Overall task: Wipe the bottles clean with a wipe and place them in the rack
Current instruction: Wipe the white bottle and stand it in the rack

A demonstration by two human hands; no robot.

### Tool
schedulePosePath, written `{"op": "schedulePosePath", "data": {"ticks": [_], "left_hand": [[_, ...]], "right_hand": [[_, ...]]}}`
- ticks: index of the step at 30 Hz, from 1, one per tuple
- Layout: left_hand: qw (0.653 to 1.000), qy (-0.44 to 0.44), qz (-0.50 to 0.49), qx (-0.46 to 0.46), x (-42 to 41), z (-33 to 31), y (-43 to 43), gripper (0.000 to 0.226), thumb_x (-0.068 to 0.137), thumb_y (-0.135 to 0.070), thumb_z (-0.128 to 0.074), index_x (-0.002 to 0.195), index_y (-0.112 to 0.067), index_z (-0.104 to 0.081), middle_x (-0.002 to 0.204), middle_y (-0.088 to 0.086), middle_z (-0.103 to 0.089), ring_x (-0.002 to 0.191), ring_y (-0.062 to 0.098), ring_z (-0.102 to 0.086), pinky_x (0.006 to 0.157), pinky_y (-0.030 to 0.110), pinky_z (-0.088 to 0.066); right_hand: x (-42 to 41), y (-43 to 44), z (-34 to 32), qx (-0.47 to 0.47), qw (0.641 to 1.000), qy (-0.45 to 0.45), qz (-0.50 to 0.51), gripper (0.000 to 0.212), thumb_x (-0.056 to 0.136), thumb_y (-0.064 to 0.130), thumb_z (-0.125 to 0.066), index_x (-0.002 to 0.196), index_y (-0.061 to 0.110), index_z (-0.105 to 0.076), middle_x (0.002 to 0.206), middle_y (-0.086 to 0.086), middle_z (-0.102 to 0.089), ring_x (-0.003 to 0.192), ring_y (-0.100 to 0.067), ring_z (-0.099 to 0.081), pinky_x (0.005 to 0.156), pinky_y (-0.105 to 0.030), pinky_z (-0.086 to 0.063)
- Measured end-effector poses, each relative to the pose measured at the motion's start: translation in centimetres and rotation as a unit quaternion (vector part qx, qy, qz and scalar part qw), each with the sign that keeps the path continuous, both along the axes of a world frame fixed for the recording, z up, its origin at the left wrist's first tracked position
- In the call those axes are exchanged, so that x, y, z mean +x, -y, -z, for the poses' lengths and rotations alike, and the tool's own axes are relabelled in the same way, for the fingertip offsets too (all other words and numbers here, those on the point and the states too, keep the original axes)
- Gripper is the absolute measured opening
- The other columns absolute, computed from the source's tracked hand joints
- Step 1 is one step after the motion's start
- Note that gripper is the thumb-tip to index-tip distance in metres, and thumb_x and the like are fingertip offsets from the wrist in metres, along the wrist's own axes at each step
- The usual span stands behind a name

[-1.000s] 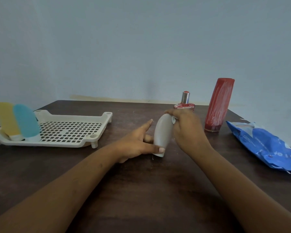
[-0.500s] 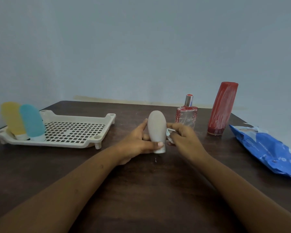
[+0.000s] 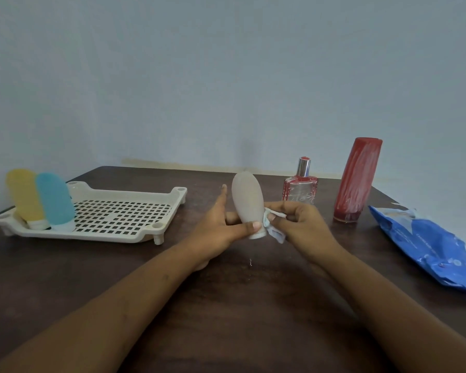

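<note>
Table (image 3: 240, 305) | bottle (image 3: 246, 200) upright, cap-down, in left hand (image 3: 215, 232) | right hand (image 3: 304, 227): wipe (image 3: 276, 234)

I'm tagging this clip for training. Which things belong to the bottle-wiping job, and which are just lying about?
Job: grey bottle, held by the left hand; wipe, pinched in the right hand; white rack with yellow bottle and teal bottle; perfume bottle and red bottle, standing unracked.
Lying about: blue wipes packet, idle on the right side of the table.

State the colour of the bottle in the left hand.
The bottle is pale greyish beige; the head view shows it.
</note>
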State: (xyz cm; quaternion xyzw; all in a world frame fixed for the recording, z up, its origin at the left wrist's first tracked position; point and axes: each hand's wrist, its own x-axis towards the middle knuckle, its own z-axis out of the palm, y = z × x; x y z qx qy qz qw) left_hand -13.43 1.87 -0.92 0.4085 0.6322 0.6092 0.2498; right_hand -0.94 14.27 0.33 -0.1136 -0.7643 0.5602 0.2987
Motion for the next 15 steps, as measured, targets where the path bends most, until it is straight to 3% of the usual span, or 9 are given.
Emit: {"op": "schedulePosePath", "data": {"ticks": [2, 4, 8, 10, 12, 15], "left_hand": [[0.999, 0.025, -0.028, 0.026, -0.2, -0.2, -0.1, 0.113, 0.079, -0.022, -0.079, 0.155, -0.024, 0.005, 0.107, 0.003, -0.074, 0.109, 0.015, -0.066, 0.106, 0.045, -0.044], [0.996, 0.047, -0.054, 0.045, -0.7, -0.5, 0.1, 0.106, 0.081, -0.015, -0.075, 0.156, -0.021, 0.000, 0.107, 0.005, -0.074, 0.105, 0.016, -0.068, 0.100, 0.042, -0.049], [0.999, -0.022, -0.027, -0.011, 0.1, -0.9, 0.6, 0.112, 0.076, -0.023, -0.079, 0.155, -0.025, 0.000, 0.096, -0.004, -0.076, 0.095, 0.008, -0.070, 0.103, 0.036, -0.046], [0.998, -0.054, -0.010, -0.036, 0.9, -0.7, 0.3, 0.111, 0.078, -0.024, -0.079, 0.155, -0.027, 0.001, 0.088, -0.007, -0.076, 0.087, 0.004, -0.069, 0.096, 0.027, -0.046], [0.996, -0.076, 0.005, -0.056, 1.3, -0.4, 0.0, 0.111, 0.079, -0.025, -0.079, 0.155, -0.028, 0.002, 0.094, -0.005, -0.076, 0.083, 0.000, -0.068, 0.088, 0.019, -0.049], [0.993, -0.091, 0.033, -0.067, 1.3, 0.3, -0.3, 0.114, 0.079, -0.025, -0.080, 0.155, -0.030, 0.005, 0.105, -0.005, -0.074, 0.092, 0.001, -0.069, 0.097, 0.027, -0.049]], "right_hand": [[0.2, -0.4, -0.4, -0.038, 0.999, -0.006, -0.010, 0.018, 0.089, 0.004, -0.058, 0.103, 0.008, -0.070, 0.094, -0.007, -0.073, 0.089, -0.021, -0.068, 0.080, -0.031, -0.054], [0.5, -0.7, -0.8, -0.075, 0.997, -0.022, -0.020, 0.019, 0.088, 0.002, -0.058, 0.101, 0.010, -0.070, 0.094, -0.007, -0.073, 0.086, -0.019, -0.067, 0.076, -0.029, -0.054], [0.9, -0.6, -1.5, -0.072, 0.994, -0.082, 0.015, 0.022, 0.087, 0.003, -0.059, 0.103, 0.016, -0.068, 0.097, -0.001, -0.072, 0.086, -0.013, -0.068, 0.068, -0.022, -0.055], [1.0, -0.6, -1.6, -0.035, 0.992, -0.103, 0.061, 0.026, 0.086, 0.004, -0.061, 0.107, 0.020, -0.065, 0.098, 0.006, -0.069, 0.087, -0.005, -0.067, 0.064, -0.017, -0.053], [0.8, -0.7, -1.4, 0.045, 0.988, -0.102, 0.109, 0.030, 0.086, 0.006, -0.063, 0.108, 0.025, -0.063, 0.101, 0.012, -0.066, 0.091, -0.001, -0.064, 0.067, -0.014, -0.052], [0.3, -0.5, -0.8, 0.210, 0.963, -0.078, 0.150, 0.033, 0.086, 0.007, -0.064, 0.113, 0.024, -0.065, 0.110, 0.012, -0.064, 0.101, 0.000, -0.058, 0.081, -0.008, -0.045]]}}
